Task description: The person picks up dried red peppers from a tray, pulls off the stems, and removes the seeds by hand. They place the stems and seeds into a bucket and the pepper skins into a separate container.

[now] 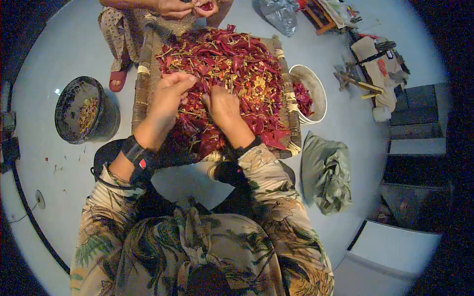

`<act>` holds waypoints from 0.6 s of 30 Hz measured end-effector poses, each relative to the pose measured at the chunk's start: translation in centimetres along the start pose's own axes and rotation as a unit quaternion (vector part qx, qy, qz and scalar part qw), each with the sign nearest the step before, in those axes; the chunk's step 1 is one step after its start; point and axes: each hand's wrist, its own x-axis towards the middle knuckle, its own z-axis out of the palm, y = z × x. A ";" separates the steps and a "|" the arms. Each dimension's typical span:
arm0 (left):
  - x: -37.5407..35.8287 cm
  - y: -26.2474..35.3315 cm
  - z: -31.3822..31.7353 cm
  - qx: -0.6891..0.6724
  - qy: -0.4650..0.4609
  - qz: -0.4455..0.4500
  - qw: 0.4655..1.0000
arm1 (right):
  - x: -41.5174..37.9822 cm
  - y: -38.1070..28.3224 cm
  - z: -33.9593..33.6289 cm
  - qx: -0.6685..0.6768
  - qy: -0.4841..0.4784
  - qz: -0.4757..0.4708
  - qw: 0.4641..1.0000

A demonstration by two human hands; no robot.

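Dried red chili peppers [217, 54], many torn open with loose yellow seeds and stems among them, cover a woven, wood-framed stand [139, 91] in front of me. Over the left part of the heap, my left hand [172, 96] has its fingers pinched together; whatever is between them is too small to make out. My right hand [224, 107] is lower, close against the chilies near the middle. Its fingers are curled with the tips partly hidden, and what they grip does not show clearly.
A black bucket [111, 116] with stems and scraps stands left. At right are a white bucket [323, 93] with red chili pieces and a greenish sack [326, 172]. Opposite, another person's hands [180, 7] hold a red chili. A grey plastic bag [279, 17] lies beyond.
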 end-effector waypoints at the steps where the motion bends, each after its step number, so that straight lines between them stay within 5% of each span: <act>1: 0.0 -0.2 0.0 -0.001 -0.001 0.000 1.000 | -0.1 -0.3 0.0 -0.016 0.005 -0.009 1.000; 5: -0.3 -0.1 0.4 -0.008 0.004 0.002 1.000 | 0.2 0.4 1.1 -0.089 0.015 0.008 0.996; 10: -0.2 0.0 0.0 -0.002 0.005 0.006 1.000 | 0.6 1.3 -1.5 -0.018 -0.038 0.122 0.992; 14: -0.2 -0.1 0.5 0.034 -0.006 0.003 0.999 | 0.6 5.5 -2.3 0.279 -0.036 0.158 0.947; 18: -0.2 -1.2 1.0 0.054 -0.030 -0.003 0.998 | 0.7 3.2 -7.5 0.550 -0.057 0.259 0.792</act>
